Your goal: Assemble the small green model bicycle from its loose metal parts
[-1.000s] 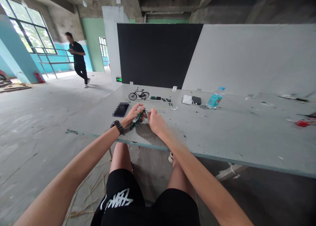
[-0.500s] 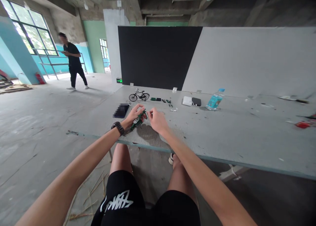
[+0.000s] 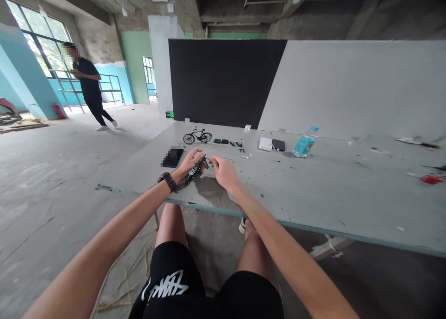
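My left hand (image 3: 190, 162), with a black watch on the wrist, is closed around a small green model (image 3: 194, 171) with pale metal-looking parts. It holds the model tilted, just above the near part of the table. On the right, my right hand (image 3: 225, 171) has its fingers pinched close to the model's upper end. Whatever lies between those fingertips is too small to make out. Behind the hands stands a black miniature bicycle (image 3: 197, 136). Small green and dark pieces (image 3: 237, 143) lie to the right of it, with thin silvery bits (image 3: 246, 156) nearer me.
A dark phone (image 3: 173, 156) lies left of my hands. Farther right on the grey table (image 3: 313, 193) are a white case (image 3: 265, 144), a dark case (image 3: 278, 145) and a blue-labelled bottle (image 3: 305, 143). A person (image 3: 88, 84) in black is walking at the back left.
My right fingers have moved slightly at the model's upper end; my left hand keeps its hold. The person at the back has moved left. The view has shifted slightly.
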Demonstrator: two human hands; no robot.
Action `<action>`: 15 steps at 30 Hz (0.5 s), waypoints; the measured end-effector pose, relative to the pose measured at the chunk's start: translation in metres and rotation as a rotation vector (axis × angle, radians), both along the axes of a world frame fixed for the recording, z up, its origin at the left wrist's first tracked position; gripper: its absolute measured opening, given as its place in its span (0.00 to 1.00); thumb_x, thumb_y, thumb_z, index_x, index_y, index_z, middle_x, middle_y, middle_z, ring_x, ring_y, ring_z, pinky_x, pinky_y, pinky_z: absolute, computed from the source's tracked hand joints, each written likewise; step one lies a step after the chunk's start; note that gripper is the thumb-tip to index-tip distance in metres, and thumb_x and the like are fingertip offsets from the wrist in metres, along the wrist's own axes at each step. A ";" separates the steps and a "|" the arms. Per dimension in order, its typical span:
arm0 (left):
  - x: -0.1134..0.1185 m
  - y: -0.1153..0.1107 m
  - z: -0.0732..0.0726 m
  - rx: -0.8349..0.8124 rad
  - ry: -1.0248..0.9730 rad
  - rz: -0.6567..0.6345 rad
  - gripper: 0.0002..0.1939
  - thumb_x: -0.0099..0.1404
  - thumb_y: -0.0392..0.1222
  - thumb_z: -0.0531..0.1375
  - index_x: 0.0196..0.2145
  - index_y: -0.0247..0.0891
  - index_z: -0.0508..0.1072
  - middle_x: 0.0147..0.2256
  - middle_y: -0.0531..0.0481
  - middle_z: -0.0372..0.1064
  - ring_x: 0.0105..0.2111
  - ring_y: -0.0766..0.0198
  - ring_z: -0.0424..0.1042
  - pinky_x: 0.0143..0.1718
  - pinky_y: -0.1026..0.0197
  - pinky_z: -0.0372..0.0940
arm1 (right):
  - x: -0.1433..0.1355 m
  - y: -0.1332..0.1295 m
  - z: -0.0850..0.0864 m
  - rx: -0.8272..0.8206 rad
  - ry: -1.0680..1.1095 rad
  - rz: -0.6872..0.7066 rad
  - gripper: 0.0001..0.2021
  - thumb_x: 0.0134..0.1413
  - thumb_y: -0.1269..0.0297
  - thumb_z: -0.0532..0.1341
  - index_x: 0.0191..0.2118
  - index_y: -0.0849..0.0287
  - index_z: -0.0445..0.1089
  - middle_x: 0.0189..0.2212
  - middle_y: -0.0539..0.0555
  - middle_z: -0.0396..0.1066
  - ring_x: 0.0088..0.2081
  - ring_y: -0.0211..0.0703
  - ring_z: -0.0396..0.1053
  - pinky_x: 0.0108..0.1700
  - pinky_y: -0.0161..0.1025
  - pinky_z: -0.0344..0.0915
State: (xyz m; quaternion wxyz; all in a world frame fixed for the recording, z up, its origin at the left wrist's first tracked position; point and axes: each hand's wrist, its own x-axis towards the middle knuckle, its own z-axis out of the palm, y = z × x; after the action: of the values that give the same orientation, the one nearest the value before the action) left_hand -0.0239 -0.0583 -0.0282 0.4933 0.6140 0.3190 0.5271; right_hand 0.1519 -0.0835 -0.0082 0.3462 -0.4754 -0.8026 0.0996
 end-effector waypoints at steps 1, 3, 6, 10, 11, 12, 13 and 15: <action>0.000 0.001 0.000 -0.003 -0.004 -0.002 0.23 0.63 0.61 0.62 0.40 0.41 0.61 0.24 0.54 0.72 0.18 0.67 0.69 0.22 0.66 0.64 | -0.001 0.000 -0.001 -0.010 -0.003 -0.017 0.13 0.71 0.63 0.49 0.43 0.59 0.70 0.35 0.58 0.77 0.35 0.45 0.71 0.35 0.37 0.57; 0.001 0.001 -0.001 -0.016 -0.013 -0.009 0.23 0.63 0.61 0.63 0.41 0.41 0.61 0.24 0.54 0.73 0.18 0.67 0.69 0.22 0.66 0.64 | -0.001 0.000 -0.003 -0.033 -0.016 -0.069 0.10 0.70 0.63 0.52 0.46 0.62 0.67 0.36 0.60 0.76 0.35 0.46 0.71 0.35 0.36 0.57; 0.001 0.000 0.000 -0.029 -0.018 -0.009 0.24 0.63 0.61 0.63 0.42 0.41 0.60 0.24 0.53 0.73 0.18 0.67 0.70 0.22 0.66 0.64 | -0.001 -0.001 -0.007 -0.018 -0.077 -0.069 0.09 0.69 0.66 0.51 0.48 0.63 0.64 0.36 0.61 0.75 0.34 0.46 0.70 0.33 0.37 0.56; 0.001 -0.002 0.001 -0.007 -0.015 0.011 0.25 0.62 0.63 0.63 0.41 0.40 0.60 0.24 0.52 0.73 0.18 0.67 0.69 0.21 0.66 0.62 | -0.002 -0.003 -0.011 0.058 -0.161 -0.066 0.11 0.72 0.63 0.47 0.46 0.56 0.65 0.35 0.58 0.75 0.30 0.45 0.68 0.32 0.37 0.53; 0.001 -0.002 0.001 -0.001 -0.015 0.012 0.25 0.62 0.63 0.63 0.41 0.41 0.60 0.23 0.53 0.72 0.18 0.67 0.69 0.20 0.67 0.62 | -0.003 -0.004 -0.011 0.066 -0.149 -0.081 0.10 0.71 0.63 0.48 0.46 0.56 0.65 0.34 0.57 0.74 0.29 0.44 0.67 0.31 0.37 0.53; 0.001 -0.002 0.001 0.003 -0.014 0.010 0.25 0.62 0.63 0.63 0.41 0.41 0.60 0.23 0.53 0.72 0.18 0.67 0.69 0.20 0.67 0.61 | -0.004 -0.003 -0.010 0.064 -0.117 -0.085 0.10 0.71 0.62 0.48 0.45 0.55 0.65 0.33 0.56 0.73 0.28 0.43 0.66 0.31 0.37 0.52; 0.001 -0.001 0.000 0.004 -0.015 0.006 0.25 0.62 0.63 0.63 0.41 0.41 0.60 0.23 0.54 0.72 0.18 0.67 0.68 0.20 0.67 0.61 | -0.006 -0.002 -0.009 0.041 -0.060 -0.077 0.09 0.70 0.62 0.49 0.43 0.56 0.65 0.30 0.54 0.72 0.26 0.42 0.64 0.30 0.36 0.52; 0.001 -0.001 -0.001 -0.002 -0.020 -0.002 0.25 0.62 0.63 0.63 0.40 0.41 0.61 0.23 0.54 0.71 0.18 0.68 0.68 0.21 0.67 0.62 | -0.009 0.000 -0.006 -0.091 0.127 -0.039 0.08 0.68 0.63 0.51 0.37 0.56 0.64 0.23 0.49 0.66 0.23 0.39 0.61 0.28 0.35 0.52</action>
State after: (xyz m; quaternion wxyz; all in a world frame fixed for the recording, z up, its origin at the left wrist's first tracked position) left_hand -0.0234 -0.0590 -0.0296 0.4978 0.6086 0.3140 0.5322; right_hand 0.1428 -0.0833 -0.0141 0.3764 -0.4991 -0.7641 0.1593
